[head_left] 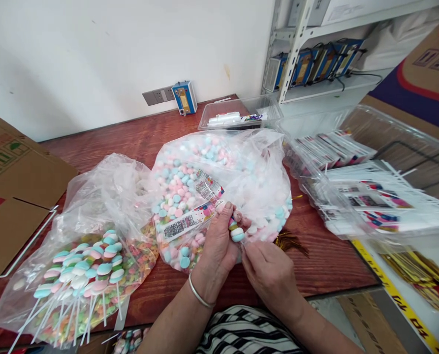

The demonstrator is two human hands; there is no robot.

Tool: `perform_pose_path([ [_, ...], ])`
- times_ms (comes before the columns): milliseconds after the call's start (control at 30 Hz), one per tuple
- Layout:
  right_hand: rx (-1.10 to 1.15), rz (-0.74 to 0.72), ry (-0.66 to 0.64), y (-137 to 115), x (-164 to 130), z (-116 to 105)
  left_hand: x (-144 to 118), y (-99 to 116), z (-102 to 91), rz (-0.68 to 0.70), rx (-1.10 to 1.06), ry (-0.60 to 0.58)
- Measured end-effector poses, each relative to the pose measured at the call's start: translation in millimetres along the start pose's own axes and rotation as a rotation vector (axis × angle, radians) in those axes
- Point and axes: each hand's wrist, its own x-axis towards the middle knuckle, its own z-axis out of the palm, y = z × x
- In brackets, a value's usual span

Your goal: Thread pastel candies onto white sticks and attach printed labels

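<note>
My left hand (pixel 219 241) is closed around a small stack of marshmallows and gummy candy (pixel 237 233), pinched between thumb and fingers. Just below it, my right hand (pixel 269 270) has its fingers pressed together by the stack's lower end; what they grip is hidden. Under both hands lies a big clear bag of pink, white and blue marshmallows (pixel 177 189), with printed wrappers (pixel 184 223) on top. To the left, several finished marshmallow skewers (pixel 82 268) on white sticks rest on a bag of colourful gummy rings (pixel 140 258).
Clear bins hold printed wrappers and white sticks (pixel 378 196) at the right and white packets (pixel 225 118) behind. Gold twist ties (pixel 291 242) lie beside the marshmallow bag. A cardboard box (pixel 23 191) stands left; a blue device (pixel 184 98) sits against the wall.
</note>
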Motion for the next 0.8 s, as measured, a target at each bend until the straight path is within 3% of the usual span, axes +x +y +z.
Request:
perform_pose_path([
  [67, 0.21, 0.134, -0.041, 0, 1, -1, 0, 0, -2.8, -0.02, -0.01, -0.045],
  [233, 1.367, 0.898, -0.328, -3, 8, -7, 1, 5, -11.7, -0.091, -0.072, -0.214],
  [267, 1.536, 0.986, -0.382, -3, 9, -8, 2, 6, -13.0, -0.098, -0.069, -0.241],
  [333, 1.679, 1.024, -0.442, -4, 10, -8, 2, 7, -14.3, -0.095, -0.049, -0.267],
  [367, 1.651, 0.986, -0.429, -4, 10, -7, 3, 8, -14.3, -0.079, -0.037, -0.264],
  [433, 1.389, 0.824, -0.358, -4, 10, -6, 3, 8, -13.1, -0.033, -0.024, -0.241],
  [567, 0.41, 0.297, -0.082, -5, 10, -5, 4, 11, -6.5, -0.009, -0.028, -0.127],
  [633, 0.045, 0.047, -0.006, -6, 9, -7, 4, 12, -2.1, -0.03, -0.043, -0.066],
  [700, -0.151, -0.129, 0.005, -7, 7, -9, 4, 12, 2.2, -0.044, -0.068, -0.022],
  [800, -0.215, -0.208, -0.002, -7, 6, -9, 3, 7, 6.6, -0.031, -0.085, 0.049],
])
